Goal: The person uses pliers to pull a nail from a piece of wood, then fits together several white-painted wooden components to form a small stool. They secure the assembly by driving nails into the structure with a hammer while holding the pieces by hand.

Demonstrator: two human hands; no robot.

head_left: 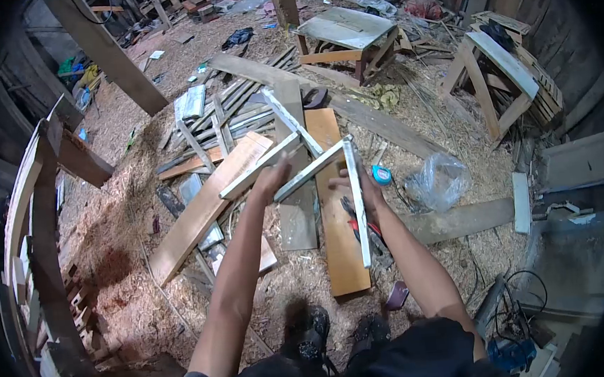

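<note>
My left hand (273,179), somewhat blurred, is closed at the near side of a jointed wooden frame (252,172), whose painted strips meet at an angle; its hidden fingers seem to be around one strip. My right hand (367,184) holds a second angled wooden frame (356,206), with its long white-edged strip pointing toward me and fingers showing to the left of it. The two frames cross or lie close together in front of me. Beneath them lie an orange-brown board (347,269) and a grey plank (298,227).
A teal tape measure (381,175) and red-handled pliers (354,225) lie by my right hand. Near them is a clear plastic bag (443,181). A low wooden table (347,28) stands ahead, a trestle (497,70) at right. Sawdust and scrap strips cover the floor.
</note>
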